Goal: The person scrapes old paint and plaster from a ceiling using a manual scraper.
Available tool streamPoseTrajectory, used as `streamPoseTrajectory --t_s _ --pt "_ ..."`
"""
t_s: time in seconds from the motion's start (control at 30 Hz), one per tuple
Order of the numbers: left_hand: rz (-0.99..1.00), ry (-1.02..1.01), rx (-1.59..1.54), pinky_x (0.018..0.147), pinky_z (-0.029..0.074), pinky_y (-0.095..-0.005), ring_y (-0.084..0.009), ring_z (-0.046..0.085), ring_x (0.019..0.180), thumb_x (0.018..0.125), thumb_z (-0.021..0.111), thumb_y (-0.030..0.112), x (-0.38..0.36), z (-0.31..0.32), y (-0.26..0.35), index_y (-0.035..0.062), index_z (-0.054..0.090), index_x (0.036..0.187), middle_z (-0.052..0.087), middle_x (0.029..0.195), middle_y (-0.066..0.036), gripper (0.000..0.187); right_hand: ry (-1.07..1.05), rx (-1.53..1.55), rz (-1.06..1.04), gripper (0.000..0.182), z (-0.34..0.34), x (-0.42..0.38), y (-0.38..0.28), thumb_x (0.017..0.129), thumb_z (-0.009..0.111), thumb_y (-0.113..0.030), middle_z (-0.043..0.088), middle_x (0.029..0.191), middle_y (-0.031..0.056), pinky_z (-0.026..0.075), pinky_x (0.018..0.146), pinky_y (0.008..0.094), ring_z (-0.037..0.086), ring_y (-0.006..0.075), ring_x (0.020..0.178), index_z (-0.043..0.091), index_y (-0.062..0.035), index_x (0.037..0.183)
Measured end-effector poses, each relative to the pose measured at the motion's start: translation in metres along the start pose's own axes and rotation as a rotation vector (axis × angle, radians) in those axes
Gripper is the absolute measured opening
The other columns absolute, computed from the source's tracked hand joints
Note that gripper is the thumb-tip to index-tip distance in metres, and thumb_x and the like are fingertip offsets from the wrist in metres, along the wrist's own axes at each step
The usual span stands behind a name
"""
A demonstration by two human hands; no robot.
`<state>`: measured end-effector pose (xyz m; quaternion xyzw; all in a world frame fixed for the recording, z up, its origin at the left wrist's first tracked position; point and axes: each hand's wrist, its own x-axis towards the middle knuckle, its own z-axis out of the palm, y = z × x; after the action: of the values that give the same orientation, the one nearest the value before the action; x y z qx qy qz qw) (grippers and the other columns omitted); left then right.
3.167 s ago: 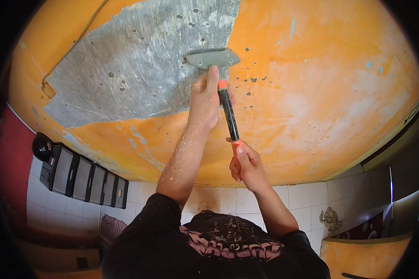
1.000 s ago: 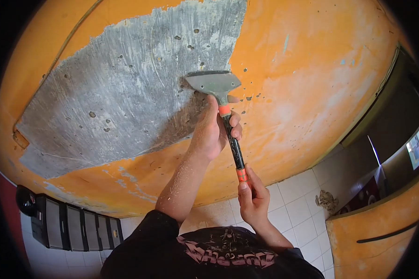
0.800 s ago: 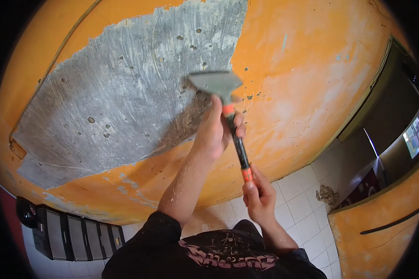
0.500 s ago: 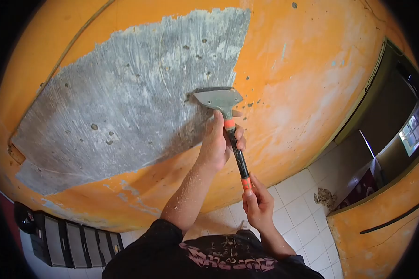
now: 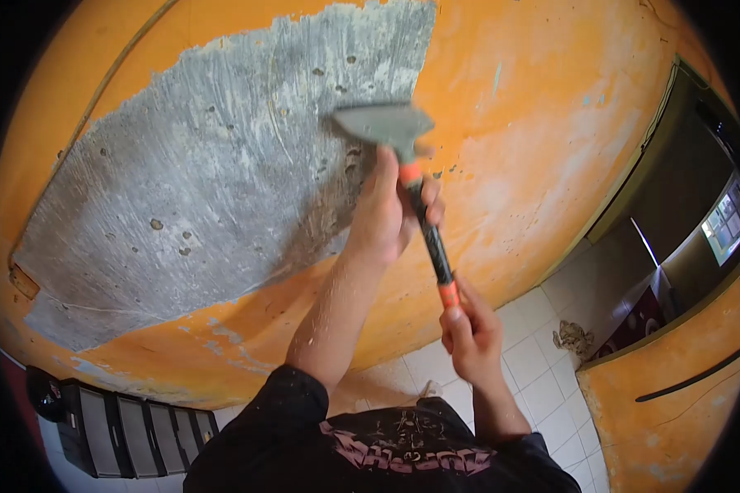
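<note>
1. Nearest the camera, a black T-shirt with a pink print (image 5: 403, 456) fills the bottom of the view, both bare arms reaching up from it.
2. The right hand (image 5: 471, 333) is wrapped shut around the orange butt end of a long-handled scraper with a black-and-orange grip and a flat grey metal blade (image 5: 409, 177).
3. Higher up, the left hand (image 5: 386, 215) is closed around the upper part of the same handle, just below the orange collar under the blade; its forearm is speckled with pale dust.
4. The blade lies flat against the orange-painted ceiling (image 5: 534, 148), right at the ragged edge where paint meets a large scraped patch of bare grey plaster (image 5: 222, 172). The blade looks blurred.
5. Farther off, a white tiled wall (image 5: 543, 361) meets the ceiling, and a row of dark grey louvred boxes (image 5: 131, 435) hangs on it at lower left.
</note>
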<state>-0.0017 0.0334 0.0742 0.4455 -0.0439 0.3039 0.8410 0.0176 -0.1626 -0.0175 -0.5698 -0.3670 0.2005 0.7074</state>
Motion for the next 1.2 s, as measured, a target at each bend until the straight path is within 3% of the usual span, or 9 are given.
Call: streamPoseTrajectory --t_s 0.17,0.27,0.37,0.47,0.57,0.67,0.83,0.93,1.2 --pt "0.004 0.047 0.001 0.059 0.044 -0.0339 -0.0159 0.05 0.057 0.101 0.031 0.065 -0.009 -0.001 -0.006 0.0123 0.05 0.123 0.049 0.069 -0.001 0.06 -0.02 0.02 0.001 0.046 0.001 -0.009 0.002 0.101 0.053 -0.01 0.052 0.075 -0.0049 0.036 0.054 0.0185 0.043 0.0019 0.06 0.046 -0.001 0.146" --pt "-0.017 0.07 0.018 0.057 0.044 -0.0339 -0.0156 0.05 0.057 0.101 0.031 0.065 -0.027 -0.016 -0.018 0.012 0.051 0.123 0.049 0.069 -0.001 0.06 -0.043 0.039 0.103 0.045 0.001 -0.025 0.017 0.102 0.053 -0.011 0.051 0.074 -0.0041 0.036 0.054 0.0191 0.043 0.0026 0.059 0.046 -0.0018 0.145" --pt "0.007 0.055 0.021 0.057 0.044 -0.0339 -0.0158 0.05 0.057 0.101 0.031 0.064 -0.001 -0.001 -0.003 0.0117 0.05 0.124 0.049 0.069 -0.001 0.061 -0.031 -0.024 -0.015 0.046 -0.003 -0.001 0.009 0.102 0.054 -0.013 0.051 0.072 -0.0043 0.035 0.053 0.0191 0.043 0.0027 0.058 0.046 -0.0027 0.146" --pt "0.048 0.007 0.003 0.059 0.043 -0.0336 -0.0161 0.049 0.056 0.101 0.032 0.064 0.019 0.024 0.017 0.0116 0.05 0.126 0.05 0.069 -0.001 0.06 -0.026 0.125 0.019 0.045 -0.003 0.018 -0.026 0.102 0.053 -0.013 0.05 0.072 -0.0047 0.035 0.052 0.019 0.042 0.0026 0.056 0.047 -0.0019 0.145" --pt "0.039 0.031 -0.05 0.057 0.044 -0.0344 -0.0186 0.05 0.056 0.103 0.034 0.06 0.007 0.013 0.005 0.0085 0.051 0.121 0.052 0.068 -0.004 0.057 -0.023 0.06 0.036 0.047 -0.001 0.004 -0.009 0.102 0.053 -0.013 0.051 0.072 -0.0046 0.035 0.052 0.0191 0.042 0.0021 0.056 0.045 -0.0018 0.146" --pt "-0.009 0.079 -0.018 0.057 0.043 -0.0333 -0.0154 0.049 0.056 0.101 0.032 0.065 -0.019 -0.012 -0.014 0.0121 0.05 0.125 0.049 0.068 -0.001 0.061 -0.04 0.109 0.162 0.047 0.005 -0.02 0.003 0.101 0.054 -0.013 0.05 0.07 -0.005 0.036 0.053 0.0193 0.043 0.0024 0.057 0.044 -0.0015 0.146" --pt "0.044 0.01 0.037 0.058 0.044 -0.0336 -0.0157 0.049 0.057 0.101 0.033 0.064 0.01 0.01 0.01 0.0108 0.051 0.124 0.049 0.07 -0.002 0.06 -0.007 -0.039 -0.019 0.047 0.005 0.01 -0.016 0.102 0.052 -0.014 0.049 0.07 -0.0049 0.035 0.052 0.0195 0.042 0.0022 0.056 0.044 -0.0015 0.147" --pt "0.107 -0.008 0.045 0.058 0.045 -0.0353 -0.0187 0.052 0.056 0.103 0.034 0.058 0.026 0.029 0.024 0.0068 0.052 0.12 0.053 0.069 -0.004 0.057 -0.026 0.061 0.0 0.047 0.0 0.025 -0.032 0.102 0.051 -0.013 0.049 0.071 -0.005 0.035 0.052 0.0191 0.042 0.002 0.057 0.043 -0.0009 0.147" --pt "0.03 0.055 -0.017 0.057 0.045 -0.0345 -0.0184 0.051 0.056 0.102 0.033 0.06 -0.015 -0.008 -0.005 0.0086 0.05 0.121 0.05 0.069 -0.004 0.057 -0.096 0.107 0.124 0.048 0.003 -0.011 0.003 0.102 0.051 -0.016 0.046 0.071 -0.0064 0.035 0.053 0.0186 0.04 0.0017 0.057 0.043 -0.0016 0.148"
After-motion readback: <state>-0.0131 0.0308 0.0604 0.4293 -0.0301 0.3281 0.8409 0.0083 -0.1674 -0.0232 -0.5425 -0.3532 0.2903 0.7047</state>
